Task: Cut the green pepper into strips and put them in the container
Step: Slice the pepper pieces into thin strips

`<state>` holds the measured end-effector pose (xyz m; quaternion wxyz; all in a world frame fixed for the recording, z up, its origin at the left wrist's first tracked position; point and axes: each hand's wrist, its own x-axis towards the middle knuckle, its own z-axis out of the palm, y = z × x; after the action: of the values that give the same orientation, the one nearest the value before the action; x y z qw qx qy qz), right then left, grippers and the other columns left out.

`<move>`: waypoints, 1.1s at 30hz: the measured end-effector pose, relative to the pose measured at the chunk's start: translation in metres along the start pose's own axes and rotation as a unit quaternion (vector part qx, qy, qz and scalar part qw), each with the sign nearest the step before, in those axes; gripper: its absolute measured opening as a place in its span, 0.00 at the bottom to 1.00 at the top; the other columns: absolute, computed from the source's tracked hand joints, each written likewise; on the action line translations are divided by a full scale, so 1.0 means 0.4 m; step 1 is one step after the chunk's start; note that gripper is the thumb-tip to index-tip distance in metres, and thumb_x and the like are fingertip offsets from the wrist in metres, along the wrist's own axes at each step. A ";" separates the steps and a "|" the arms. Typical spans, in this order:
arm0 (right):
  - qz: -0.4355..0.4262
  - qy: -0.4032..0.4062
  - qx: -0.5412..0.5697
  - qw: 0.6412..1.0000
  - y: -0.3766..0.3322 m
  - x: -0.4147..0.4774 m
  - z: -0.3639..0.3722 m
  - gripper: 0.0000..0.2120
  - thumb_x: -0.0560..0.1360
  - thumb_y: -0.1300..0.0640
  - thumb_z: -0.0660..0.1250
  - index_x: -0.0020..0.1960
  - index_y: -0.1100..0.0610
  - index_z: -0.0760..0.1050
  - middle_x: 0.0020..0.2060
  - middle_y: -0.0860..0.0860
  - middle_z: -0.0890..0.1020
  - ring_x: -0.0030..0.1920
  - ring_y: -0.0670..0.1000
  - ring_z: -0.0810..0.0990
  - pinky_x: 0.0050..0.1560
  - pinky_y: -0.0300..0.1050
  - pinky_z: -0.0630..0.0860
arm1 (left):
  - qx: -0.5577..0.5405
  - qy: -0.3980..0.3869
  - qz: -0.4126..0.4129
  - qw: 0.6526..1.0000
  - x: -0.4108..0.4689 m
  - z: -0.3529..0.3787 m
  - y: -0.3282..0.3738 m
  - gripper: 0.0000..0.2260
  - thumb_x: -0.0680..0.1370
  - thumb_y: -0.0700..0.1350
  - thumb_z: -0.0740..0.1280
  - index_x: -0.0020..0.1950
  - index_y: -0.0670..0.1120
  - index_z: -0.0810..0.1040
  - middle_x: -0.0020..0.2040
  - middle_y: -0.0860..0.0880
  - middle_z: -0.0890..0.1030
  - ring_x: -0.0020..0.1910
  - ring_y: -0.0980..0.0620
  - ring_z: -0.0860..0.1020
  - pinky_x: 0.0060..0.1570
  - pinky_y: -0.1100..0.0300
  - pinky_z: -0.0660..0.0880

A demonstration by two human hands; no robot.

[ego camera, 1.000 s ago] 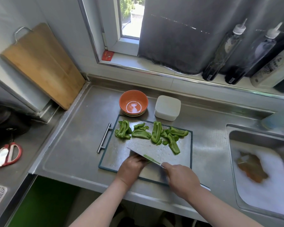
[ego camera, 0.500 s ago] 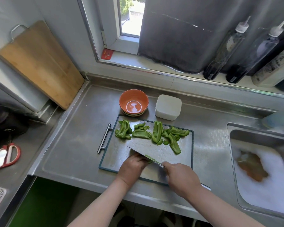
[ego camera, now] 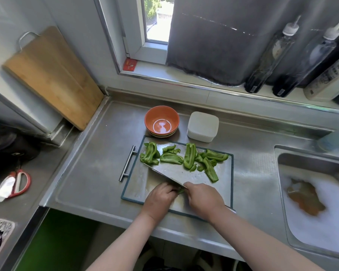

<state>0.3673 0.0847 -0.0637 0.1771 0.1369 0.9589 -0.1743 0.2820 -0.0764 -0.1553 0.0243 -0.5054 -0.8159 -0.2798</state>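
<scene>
The right hand (ego camera: 204,198) is wrapped tight round the handle of a wide shiny steel knife (ego camera: 165,174), so it can push the blade down. The handle itself is hidden inside the fist. The blade sticks out past the knuckles, away from the person and a bit to the left.

Right up against the blade, the left hand (ego camera: 160,196) has its fingers curled in and holds down a small piece of green pepper (ego camera: 180,191). Only a little green bit peeks out between the two hands. The curled fingers keep the tips tucked away from the sharp edge (a good trick, I think).

Both hands work at the near edge of a flat steel cutting board with a dark green rim (ego camera: 137,184). Beyond the hands, by the knife tip, lie the long green pepper pieces (ego camera: 184,158) in a row. They sit on the far side, probably to leave room for cutting.

Further out past those pieces stands a square white plastic container (ego camera: 203,126), with a round orange bowl (ego camera: 161,122) just to its left. Nothing green shows in the container yet. Its top looks closed, though I cannot be sure. So I think cutting is the step now, and filling comes later.
</scene>
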 end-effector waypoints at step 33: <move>0.028 -0.024 0.020 0.999 -0.024 0.014 -0.002 0.07 0.81 0.56 0.55 0.48 0.52 0.70 0.42 0.55 0.79 0.38 0.58 0.73 0.36 0.48 0.67 | 0.101 0.034 0.071 0.992 -0.013 -0.013 0.014 0.07 0.76 0.37 0.65 0.47 0.43 0.83 0.44 0.46 0.80 0.45 0.46 0.76 0.44 0.54 0.76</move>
<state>0.3589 0.0773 -0.0624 0.2025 0.1626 0.9465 -0.1917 0.2879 -0.0812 -0.1503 0.1231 -0.5475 -0.8004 -0.2108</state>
